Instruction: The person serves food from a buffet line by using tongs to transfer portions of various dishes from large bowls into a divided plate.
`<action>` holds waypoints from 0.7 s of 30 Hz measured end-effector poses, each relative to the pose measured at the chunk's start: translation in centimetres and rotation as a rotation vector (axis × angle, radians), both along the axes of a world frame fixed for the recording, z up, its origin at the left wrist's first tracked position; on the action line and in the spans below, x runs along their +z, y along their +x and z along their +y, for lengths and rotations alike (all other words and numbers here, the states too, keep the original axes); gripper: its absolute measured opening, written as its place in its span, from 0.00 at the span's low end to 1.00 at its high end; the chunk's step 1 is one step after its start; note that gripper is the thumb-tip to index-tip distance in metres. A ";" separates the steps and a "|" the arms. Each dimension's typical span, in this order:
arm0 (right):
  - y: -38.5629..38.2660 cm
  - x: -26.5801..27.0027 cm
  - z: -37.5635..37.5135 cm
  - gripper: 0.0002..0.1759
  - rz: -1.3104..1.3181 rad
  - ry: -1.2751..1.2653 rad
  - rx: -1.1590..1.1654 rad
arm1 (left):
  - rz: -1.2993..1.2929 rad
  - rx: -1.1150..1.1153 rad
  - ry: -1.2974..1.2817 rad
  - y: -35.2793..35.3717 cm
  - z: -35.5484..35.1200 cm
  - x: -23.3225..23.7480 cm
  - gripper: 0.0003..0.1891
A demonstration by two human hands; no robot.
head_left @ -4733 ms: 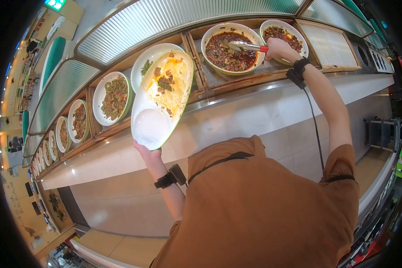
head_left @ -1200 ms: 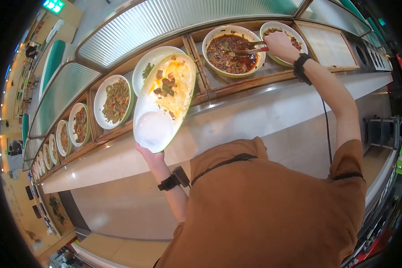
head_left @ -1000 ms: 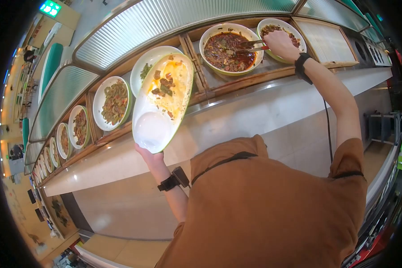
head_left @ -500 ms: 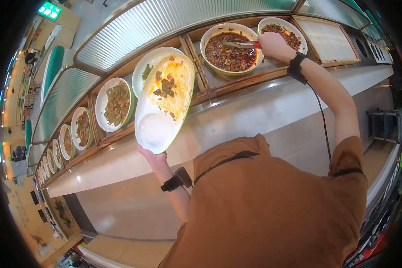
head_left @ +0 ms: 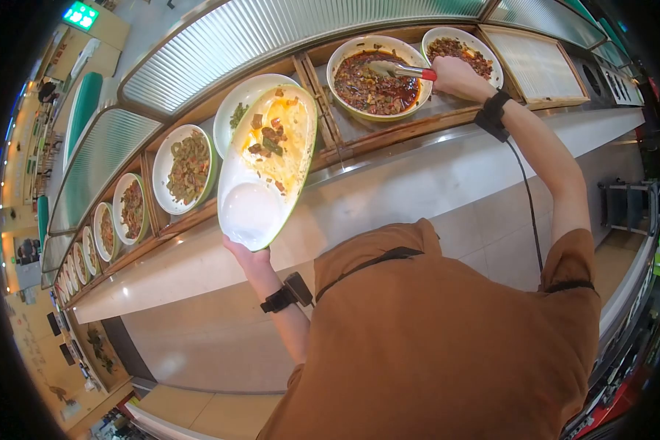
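Note:
My left hand [head_left: 248, 255] grips the lower end of a tilted oval white dish [head_left: 253, 213], which holds orange oil and a few food pieces. Part of a white bowl [head_left: 246, 89] with green bits shows behind it. In my right hand [head_left: 460, 79] are metal tongs [head_left: 407, 71] with a red grip, their tips over a big bowl [head_left: 356, 107] of dark red, oily chopped food. Just beyond that hand stands another bowl [head_left: 496, 77] with similar chopped food.
A wooden-framed counter [head_left: 333, 155] carries several more food bowls [head_left: 211, 170] in a row to the left. Ribbed glass panels [head_left: 220, 48] run along its far side. A pale lidded section [head_left: 533, 64] lies at the right. A black cable [head_left: 529, 198] hangs from my right wrist.
The tongs have risen slightly and turned over the big bowl, with my right hand shifted a little to the right. The oval dish stays nearly in place.

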State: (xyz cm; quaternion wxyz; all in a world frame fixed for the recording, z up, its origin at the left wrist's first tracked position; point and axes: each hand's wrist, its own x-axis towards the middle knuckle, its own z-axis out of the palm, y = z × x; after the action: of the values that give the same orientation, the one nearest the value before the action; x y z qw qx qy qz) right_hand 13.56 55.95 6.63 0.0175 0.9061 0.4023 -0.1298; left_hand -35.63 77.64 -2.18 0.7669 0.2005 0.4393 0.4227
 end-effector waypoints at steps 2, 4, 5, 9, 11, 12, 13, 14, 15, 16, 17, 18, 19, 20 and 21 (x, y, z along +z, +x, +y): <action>-0.1 0.4 -0.4 0.10 -0.213 0.037 0.164 | -0.006 -0.025 0.007 0.1 0.1 0.1 0.25; 0.1 0.3 -0.5 0.07 -0.352 0.062 0.258 | -0.046 -0.060 0.013 0.0 0.3 0.0 0.25; 0.4 -0.1 -0.3 0.06 -0.383 0.068 0.270 | -0.039 -0.068 0.025 -0.1 0.4 -0.2 0.25; 0.1 -0.4 0.6 0.06 -0.444 0.123 0.372 | -0.047 -0.051 0.004 -0.2 0.5 -0.5 0.24; -0.3 -0.9 1.5 0.06 -0.407 0.104 0.337 | -0.053 -0.033 -0.019 -0.2 0.3 -0.1 0.24; -0.4 -1.2 1.7 0.06 -0.389 0.093 0.316 | -0.051 -0.031 -0.021 -0.2 0.3 0.0 0.24; -0.6 -1.4 1.9 0.06 -0.382 0.103 0.325 | -0.050 -0.028 -0.023 -0.1 0.3 0.0 0.24; -0.7 -1.5 2.0 0.06 -0.375 0.113 0.336 | -0.044 -0.038 -0.013 0.0 0.3 -0.1 0.25; -0.8 -1.8 2.1 0.06 -0.368 0.123 0.348 | -0.038 -0.046 -0.004 0.0 0.4 -0.1 0.25; -0.6 -2.2 2.2 0.06 -0.351 0.127 0.321 | -0.031 -0.053 0.006 -0.1 0.4 -0.1 0.25; -0.2 -2.7 2.2 0.07 -0.334 0.131 0.297 | -0.028 -0.040 -0.004 -0.2 0.4 -0.1 0.25; -0.1 -2.8 2.3 0.08 -0.317 0.134 0.273 | -0.025 -0.027 -0.015 -0.1 0.3 0.1 0.25; 0.0 -2.7 2.3 0.09 -0.265 0.117 0.239 | -0.023 -0.013 -0.026 -0.1 0.2 0.2 0.25; 0.2 -2.6 2.1 0.10 -0.214 0.099 0.204 | -0.028 -0.011 -0.021 -0.2 0.1 0.2 0.25; 0.2 -2.1 2.0 0.11 -0.163 0.080 0.167 | -0.033 -0.010 -0.017 -0.1 0.0 0.1 0.25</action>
State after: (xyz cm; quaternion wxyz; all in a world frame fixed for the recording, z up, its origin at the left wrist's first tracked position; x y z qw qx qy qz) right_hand 13.73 57.91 4.57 0.0246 0.8769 0.4785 -0.0374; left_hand -35.78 77.66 -2.08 0.7778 0.1891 0.4292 0.4184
